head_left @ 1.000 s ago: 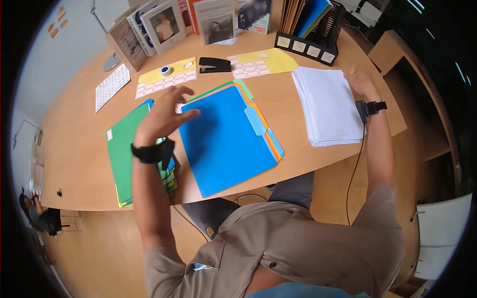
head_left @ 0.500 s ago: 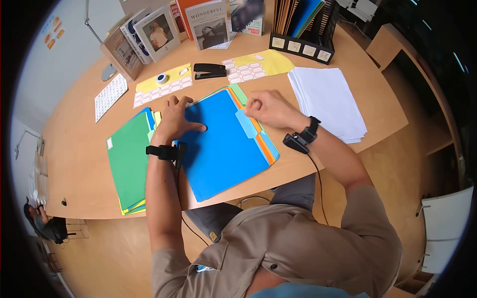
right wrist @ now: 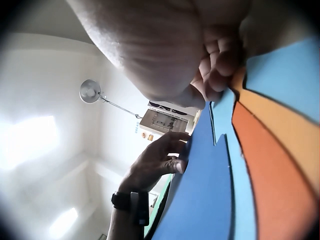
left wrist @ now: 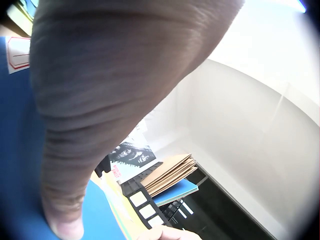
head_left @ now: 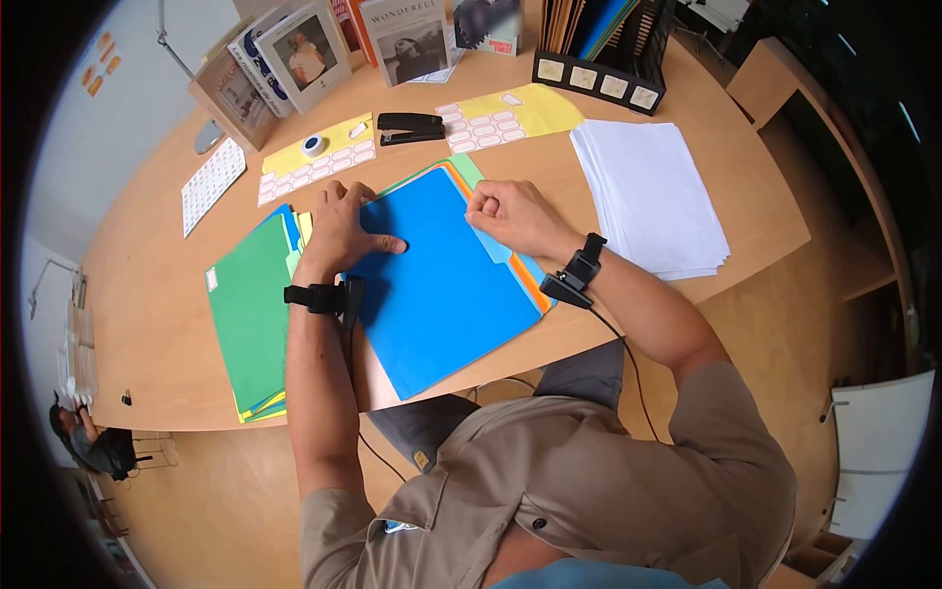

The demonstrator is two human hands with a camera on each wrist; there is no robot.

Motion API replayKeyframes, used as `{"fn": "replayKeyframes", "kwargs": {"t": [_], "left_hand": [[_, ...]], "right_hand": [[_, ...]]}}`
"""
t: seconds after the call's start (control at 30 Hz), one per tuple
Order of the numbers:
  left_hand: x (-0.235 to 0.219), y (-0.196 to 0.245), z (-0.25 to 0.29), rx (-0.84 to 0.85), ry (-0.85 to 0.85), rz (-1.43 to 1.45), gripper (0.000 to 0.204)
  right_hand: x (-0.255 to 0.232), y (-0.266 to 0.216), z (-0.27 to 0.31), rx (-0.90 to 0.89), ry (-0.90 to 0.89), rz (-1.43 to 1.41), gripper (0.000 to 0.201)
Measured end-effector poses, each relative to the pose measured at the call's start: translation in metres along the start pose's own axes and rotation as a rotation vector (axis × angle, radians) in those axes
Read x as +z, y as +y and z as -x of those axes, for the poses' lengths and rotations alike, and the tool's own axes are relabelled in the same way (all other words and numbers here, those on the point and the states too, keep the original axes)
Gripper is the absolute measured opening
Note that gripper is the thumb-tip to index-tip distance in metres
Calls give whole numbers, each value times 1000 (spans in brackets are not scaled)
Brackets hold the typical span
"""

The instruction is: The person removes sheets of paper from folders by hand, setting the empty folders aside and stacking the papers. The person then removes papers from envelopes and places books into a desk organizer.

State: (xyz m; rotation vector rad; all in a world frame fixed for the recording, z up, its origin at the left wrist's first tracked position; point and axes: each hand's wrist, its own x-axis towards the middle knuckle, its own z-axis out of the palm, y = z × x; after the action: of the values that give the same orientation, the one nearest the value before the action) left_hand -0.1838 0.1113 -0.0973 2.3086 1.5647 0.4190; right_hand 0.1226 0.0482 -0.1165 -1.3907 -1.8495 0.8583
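A blue folder (head_left: 442, 304) lies on top of a stack of coloured folders, its light blue tab (head_left: 494, 245) on the right side. My left hand (head_left: 339, 231) rests at the upper left edge of that folder, fingers spread and thumb laid over its surface. At the upper right edge my right hand (head_left: 525, 218) has its fingers curled, and thumb and fingertips pinch the folder by the tab. The right wrist view shows orange folder edges (right wrist: 270, 175) fanned beneath the blue one. Near my left thumb (left wrist: 65, 220), a red-bordered label (left wrist: 19, 54) sits on the blue folder.
A pile of green and other folders (head_left: 245, 304) lies left of my left forearm. White paper (head_left: 648, 201) is stacked at the right. Behind are label sheets (head_left: 319, 177), a roll of tape (head_left: 313, 146), a black stapler (head_left: 410, 129), standing books (head_left: 407, 44) and a black file rack (head_left: 599, 83).
My right hand has come left from the white paper stack to the blue folder's tabbed edge, its fingers curling. My left hand has lowered onto the folder's left side.
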Motion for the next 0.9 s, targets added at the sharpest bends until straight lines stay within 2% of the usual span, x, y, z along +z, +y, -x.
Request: {"fn": "replayKeyframes", "kwargs": {"t": [0.3, 0.37, 0.57, 0.73, 0.9], "left_hand": [[-5, 15, 8, 27, 51, -78, 93], [-5, 15, 8, 85, 120, -77, 89], [-5, 18, 9, 22, 100, 8, 73], [-6, 20, 11, 13, 92, 36, 69], [-5, 17, 9, 14, 100, 37, 64]], "right_hand": [[1, 2, 0, 6, 50, -9, 14], [2, 5, 0, 3, 55, -10, 14], [3, 1, 2, 10, 74, -11, 13], [3, -2, 3, 27, 76, 3, 14], [2, -4, 4, 34, 45, 65, 26]]}}
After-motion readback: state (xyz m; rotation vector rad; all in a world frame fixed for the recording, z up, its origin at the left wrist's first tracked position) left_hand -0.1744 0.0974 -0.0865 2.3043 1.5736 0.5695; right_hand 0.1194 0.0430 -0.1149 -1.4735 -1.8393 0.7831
